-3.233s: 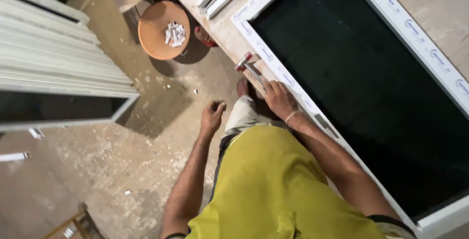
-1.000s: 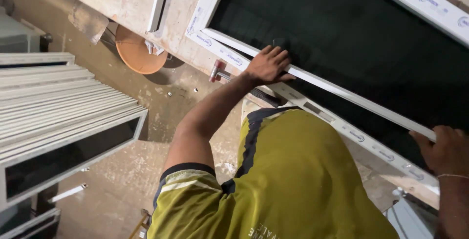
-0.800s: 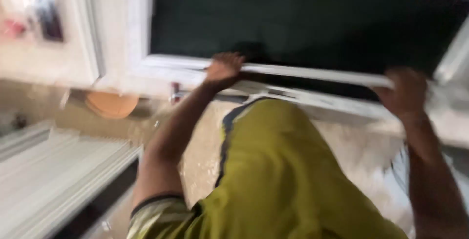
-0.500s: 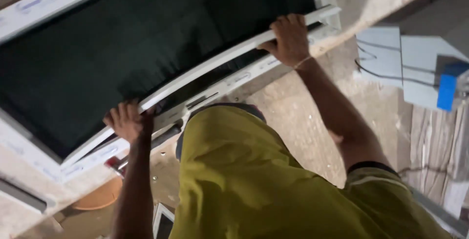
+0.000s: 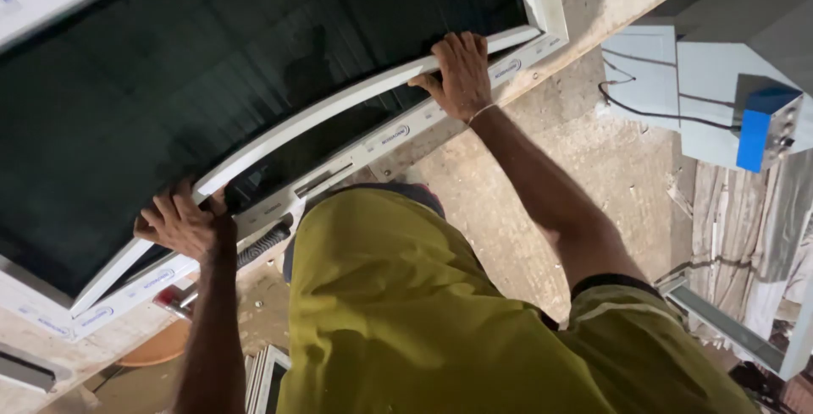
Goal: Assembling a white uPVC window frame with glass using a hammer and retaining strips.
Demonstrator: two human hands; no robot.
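Clearly, one long white strip (image 5: 339, 107) was being held at both ends, bowed in an arc above the lower rail of a white window frame (image 5: 381, 139) that ran from the lower left of the picture to the upper right. The left hand (image 5: 182, 226), at the lower left, was curled around the strip's lower end with the fingers closed over it, while the right hand (image 5: 457, 71), in the upper middle, was pressed down on the other end, fingers spread over the strip and thumb tucked beneath. From the curve it showed, the strip was judged to be light, springy plastic, flexible along its length but liable to kink or snap back if released at one end; a hold near both ends, as seen, was judged the sound one. The dark glass pane (image 5: 220, 58) behind it filled the upper left and was judged heavy, rigid and fragile, best not leaned upon. Counted, one strip, one frame and one pane were seen, and two hands. A pale grey machine housing (image 5: 677, 84) with one blue box (image 5: 758, 126) on it stood at the right edge, well apart from the frame, and part of one round brown object (image 5: 157, 348) showed at the lower left, on the concrete floor (image 5: 593, 168).
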